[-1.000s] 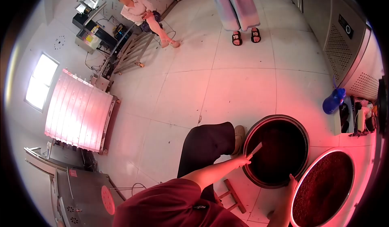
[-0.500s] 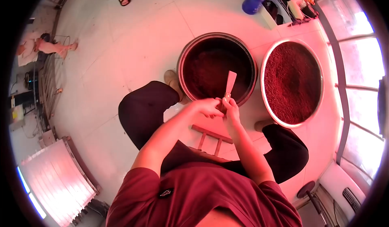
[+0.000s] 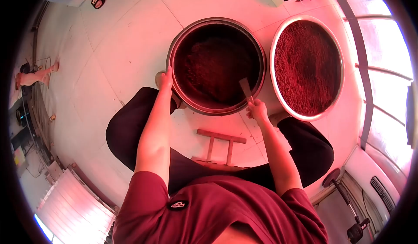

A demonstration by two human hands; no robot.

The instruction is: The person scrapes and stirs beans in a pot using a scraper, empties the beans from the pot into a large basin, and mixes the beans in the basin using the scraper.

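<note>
- Floor (image 3: 111,48) with pale tiles spreads over much of the frame, and I see it reddish in the light.
- Person (image 3: 217,200) fills the lower middle, knees apart, both bare arms reaching upward.
- Dark round pot (image 3: 217,111) stands at upper centre, with dark reddish material inside.
- Pale-rimmed basin (image 3: 273,63), just beside the pot toward upper right, holds dark grains.
- Wooden stool (image 3: 221,136) shows partly, between the knees, below the pot.
- Left hand (image 3: 166,79) touches the pot at its left rim; its fingers look rather straight, but if they grip, I cannot tell.
- Right hand (image 3: 257,110), near the pot's lower right edge, has fingers curled closed around the handle of a flat scraper (image 3: 246,88).
- This scraper leans upward and left, its blade over the pot's lower right inside; whether it touches the material, I cannot tell.
</note>
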